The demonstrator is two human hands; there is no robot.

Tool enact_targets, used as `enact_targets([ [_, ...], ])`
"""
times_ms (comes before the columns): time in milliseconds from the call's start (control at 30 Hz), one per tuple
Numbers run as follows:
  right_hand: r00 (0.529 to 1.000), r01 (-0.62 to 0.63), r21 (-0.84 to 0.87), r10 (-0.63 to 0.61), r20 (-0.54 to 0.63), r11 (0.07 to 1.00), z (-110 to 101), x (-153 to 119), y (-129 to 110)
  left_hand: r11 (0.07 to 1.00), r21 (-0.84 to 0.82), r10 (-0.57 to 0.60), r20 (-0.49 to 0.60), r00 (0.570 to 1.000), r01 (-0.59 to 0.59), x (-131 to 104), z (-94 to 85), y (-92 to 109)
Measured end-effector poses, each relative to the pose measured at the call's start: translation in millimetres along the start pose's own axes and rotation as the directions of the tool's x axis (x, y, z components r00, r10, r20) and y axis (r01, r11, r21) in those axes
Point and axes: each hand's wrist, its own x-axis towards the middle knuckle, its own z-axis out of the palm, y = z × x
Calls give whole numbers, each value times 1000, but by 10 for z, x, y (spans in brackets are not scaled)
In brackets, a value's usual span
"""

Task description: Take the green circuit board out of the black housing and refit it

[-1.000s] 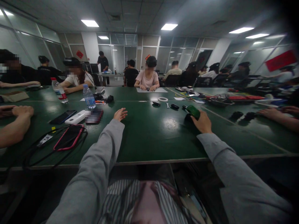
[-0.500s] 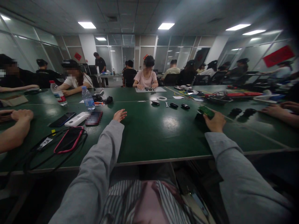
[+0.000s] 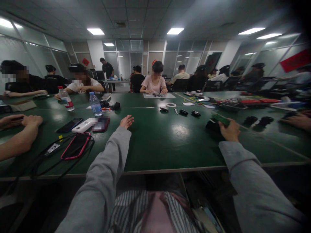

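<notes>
On the right, my right hand (image 3: 230, 130) has its fingers around the edge of a green board (image 3: 221, 120), which is tilted over a black object (image 3: 212, 126) on the green table (image 3: 155, 145). My left hand (image 3: 126, 122) is held at the table's middle left, fingers apart, holding nothing. Beyond the hands lie a small wrench (image 3: 176, 111), a white ring (image 3: 171, 105) and black oval pieces (image 3: 183, 112). To the left of my left hand is a phone (image 3: 100, 125) with a dark red edge.
Two bottles (image 3: 95, 105) (image 3: 66, 99), a white device (image 3: 84, 125) and a pink-edged phone case (image 3: 75, 146) with black cords stand or lie at the left. Another person's hands (image 3: 32, 121) rest there. Wires (image 3: 201, 100) lie at the back right. A person sits opposite.
The whole view has shifted, with things now slightly lower and farther right. My right hand remains on the green board, which now looks more tilted. My left hand stays open.
</notes>
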Motion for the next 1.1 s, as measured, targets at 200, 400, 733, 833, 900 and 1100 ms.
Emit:
enact_targets([
  [200,999,-5,119,-1,51,993,41,40,134,1000,9,-2,17,1000,2,19,-8,-6],
  [400,1000,-24,200,21,15,980,59,71,172,1000,23,7,15,1000,-8,6,-2,-4],
  [733,997,31,268,-50,64,963,-134,5,-44,999,46,4,12,1000,-5,-9,42,-13],
  [833,993,5,231,-31,110,973,-165,4,-80,999,52,-6,4,1000,6,14,54,-20],
  [900,991,-9,208,-18,130,978,-167,9,-82,998,56,-14,2,1000,14,16,61,-20],
  [1100,993,-76,264,48,110,961,-129,58,5,999,49,-4,6,1000,4,16,59,-22],
])
